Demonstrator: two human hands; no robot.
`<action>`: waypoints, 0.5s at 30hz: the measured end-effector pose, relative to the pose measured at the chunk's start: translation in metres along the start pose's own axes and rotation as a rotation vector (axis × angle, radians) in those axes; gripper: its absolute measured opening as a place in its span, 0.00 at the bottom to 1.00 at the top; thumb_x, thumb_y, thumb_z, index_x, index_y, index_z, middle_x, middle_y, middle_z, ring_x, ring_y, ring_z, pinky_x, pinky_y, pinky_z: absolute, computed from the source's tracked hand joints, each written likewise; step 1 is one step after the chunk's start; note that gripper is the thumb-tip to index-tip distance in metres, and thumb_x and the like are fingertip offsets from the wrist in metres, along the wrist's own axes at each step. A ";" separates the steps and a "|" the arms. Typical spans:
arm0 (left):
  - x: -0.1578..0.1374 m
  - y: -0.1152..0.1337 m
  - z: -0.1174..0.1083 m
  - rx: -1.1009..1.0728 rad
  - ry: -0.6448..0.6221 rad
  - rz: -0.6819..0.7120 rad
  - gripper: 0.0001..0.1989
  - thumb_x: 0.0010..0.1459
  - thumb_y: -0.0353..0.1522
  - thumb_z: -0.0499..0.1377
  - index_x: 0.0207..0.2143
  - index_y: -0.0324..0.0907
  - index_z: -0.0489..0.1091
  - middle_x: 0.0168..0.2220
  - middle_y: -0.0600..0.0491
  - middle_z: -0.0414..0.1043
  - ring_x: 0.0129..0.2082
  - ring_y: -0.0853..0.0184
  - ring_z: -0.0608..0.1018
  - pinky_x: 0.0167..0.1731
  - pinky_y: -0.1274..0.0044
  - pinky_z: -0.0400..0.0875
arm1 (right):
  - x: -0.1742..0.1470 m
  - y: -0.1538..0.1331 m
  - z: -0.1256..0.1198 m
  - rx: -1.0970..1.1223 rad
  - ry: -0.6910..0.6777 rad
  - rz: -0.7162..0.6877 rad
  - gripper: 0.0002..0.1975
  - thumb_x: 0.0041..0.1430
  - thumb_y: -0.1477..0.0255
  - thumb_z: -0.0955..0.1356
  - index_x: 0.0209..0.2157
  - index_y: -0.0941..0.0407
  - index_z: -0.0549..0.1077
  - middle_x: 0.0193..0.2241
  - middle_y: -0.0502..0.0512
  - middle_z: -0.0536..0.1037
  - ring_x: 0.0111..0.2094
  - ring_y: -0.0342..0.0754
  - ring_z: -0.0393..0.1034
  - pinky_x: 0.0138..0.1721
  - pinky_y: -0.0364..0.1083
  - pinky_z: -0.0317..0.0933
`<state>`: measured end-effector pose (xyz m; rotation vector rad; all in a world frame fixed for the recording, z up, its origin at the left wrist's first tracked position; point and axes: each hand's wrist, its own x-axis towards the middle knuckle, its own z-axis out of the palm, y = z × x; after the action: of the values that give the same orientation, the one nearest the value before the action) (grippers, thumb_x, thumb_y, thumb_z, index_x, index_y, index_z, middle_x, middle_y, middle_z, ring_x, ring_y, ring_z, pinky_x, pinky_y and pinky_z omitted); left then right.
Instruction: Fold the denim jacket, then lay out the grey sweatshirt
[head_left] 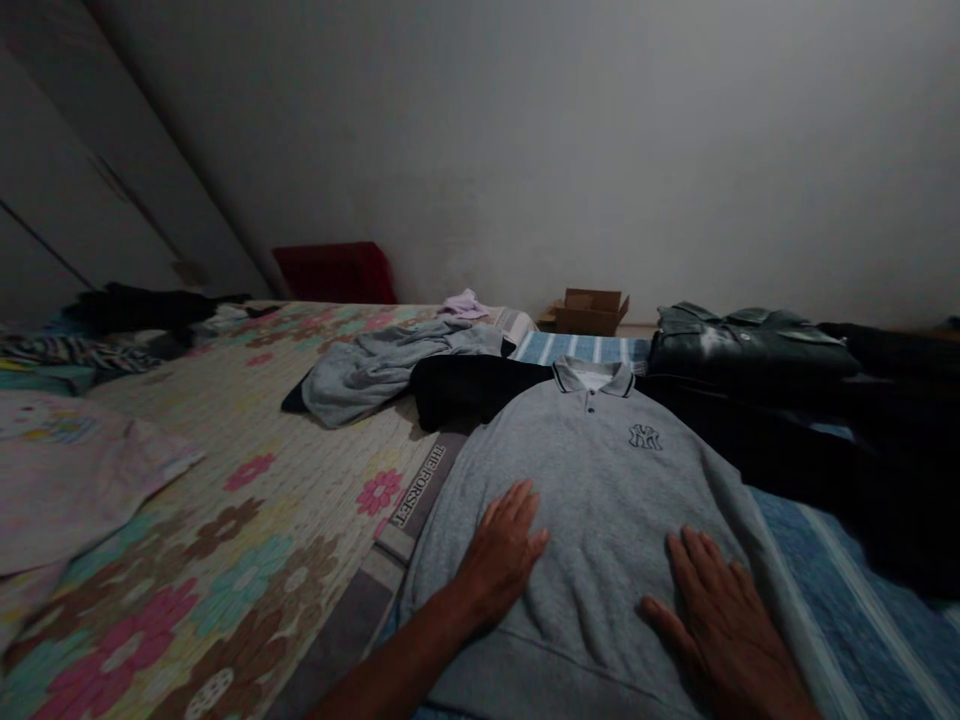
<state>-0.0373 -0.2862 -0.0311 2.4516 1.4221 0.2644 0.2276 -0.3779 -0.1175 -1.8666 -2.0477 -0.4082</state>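
Note:
A grey polo sweatshirt [592, 480] with black sleeves lies spread face up on the bed, its collar pointing away from me. A dark letter emblem shows on its chest. My left hand [504, 552] rests flat on the lower left of the shirt's body, fingers extended. On the lower right, my right hand [716, 605] also lies flat on the fabric, its fingers a little apart. Neither hand grips the cloth. The left sleeve [480, 388] is bent outward, and the right sleeve [795, 450] stretches out to the right.
Left of the shirt lies a crumpled grey garment [390, 365] on the floral bedspread [292, 560]. A folded dark jacket [750, 345] sits at the back right, near a cardboard box [592, 312]. A pink garment [82, 470] lies at far left.

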 end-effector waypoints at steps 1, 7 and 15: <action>0.000 -0.003 0.000 -0.054 0.058 0.006 0.24 0.65 0.38 0.43 0.59 0.37 0.58 0.63 0.43 0.55 0.63 0.63 0.56 0.61 0.64 0.53 | 0.000 0.000 0.000 0.007 -0.010 0.010 0.34 0.60 0.50 0.57 0.57 0.62 0.64 0.59 0.69 0.62 0.60 0.63 0.54 0.53 0.64 0.57; -0.008 -0.023 -0.020 -0.016 0.358 -0.056 0.20 0.62 0.33 0.45 0.52 0.38 0.65 0.57 0.44 0.65 0.59 0.62 0.64 0.59 0.67 0.59 | 0.000 0.000 -0.004 -0.018 0.019 -0.017 0.34 0.61 0.51 0.57 0.59 0.61 0.59 0.59 0.68 0.61 0.60 0.62 0.54 0.54 0.63 0.56; -0.037 -0.037 -0.046 0.306 0.182 -0.487 0.22 0.59 0.35 0.49 0.53 0.32 0.62 0.52 0.38 0.68 0.52 0.53 0.70 0.50 0.65 0.65 | 0.000 0.002 -0.003 -0.058 0.055 -0.051 0.35 0.59 0.50 0.59 0.59 0.59 0.58 0.58 0.68 0.63 0.58 0.64 0.58 0.50 0.63 0.60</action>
<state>-0.0995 -0.2943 -0.0011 2.2422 2.2233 0.1720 0.2293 -0.3789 -0.1152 -1.8182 -2.0722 -0.5319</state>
